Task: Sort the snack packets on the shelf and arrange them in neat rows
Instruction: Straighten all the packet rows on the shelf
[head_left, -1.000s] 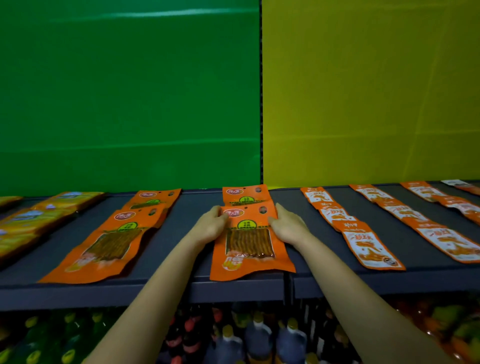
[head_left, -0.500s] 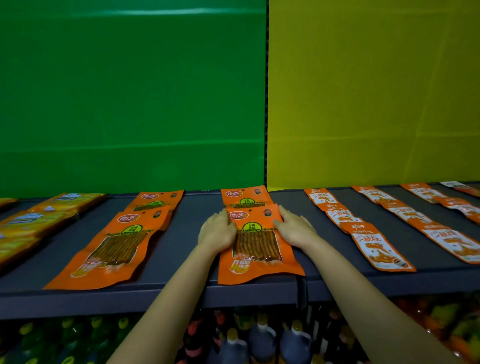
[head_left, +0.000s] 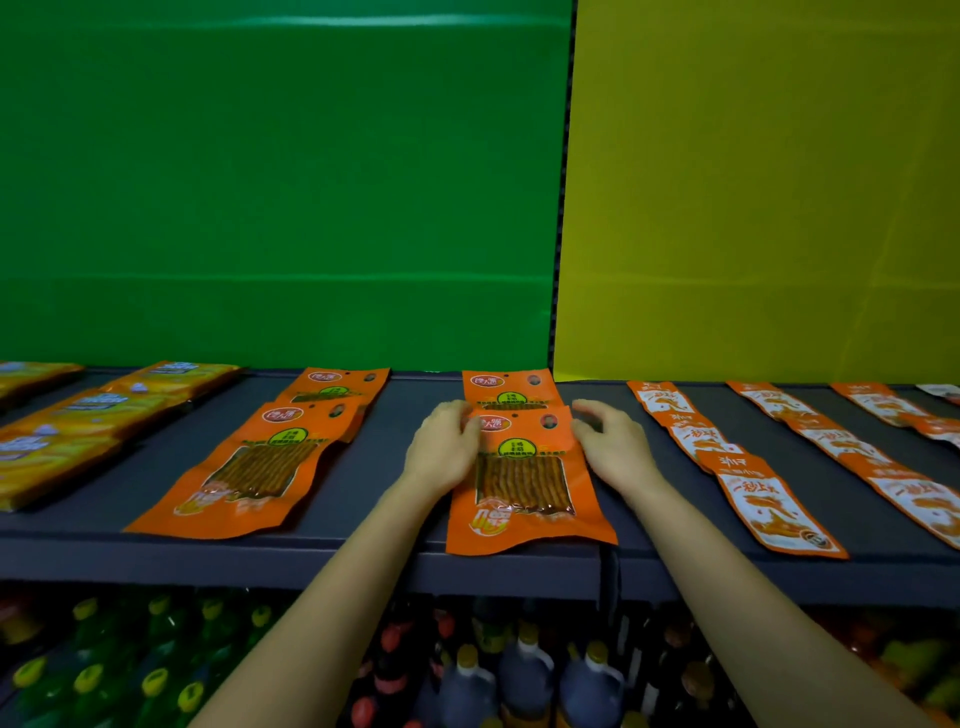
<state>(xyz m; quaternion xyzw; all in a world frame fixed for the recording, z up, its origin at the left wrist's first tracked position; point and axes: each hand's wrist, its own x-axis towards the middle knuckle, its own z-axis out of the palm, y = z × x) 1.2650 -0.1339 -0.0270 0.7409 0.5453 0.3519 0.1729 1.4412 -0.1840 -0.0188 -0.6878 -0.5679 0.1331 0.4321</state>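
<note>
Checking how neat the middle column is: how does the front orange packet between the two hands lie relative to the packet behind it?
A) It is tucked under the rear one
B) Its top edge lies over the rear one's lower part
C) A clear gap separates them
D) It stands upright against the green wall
B: the front orange packet, between the left hand and right hand, covers the lower part of the rear orange packet, of which only the top shows.

The back wall was split in two, a big green panel (head_left: 280, 182) on the left and a yellow panel (head_left: 769, 182) on the right, with a thin dark seam (head_left: 563, 182) running between them. Down at the bottom stood rows of drinks: green bottles (head_left: 156, 680) with yellow caps on the left, and dark bottles (head_left: 524, 675) with orangey caps in the middle. Stuff at the far right was too blurry to make out.
</note>
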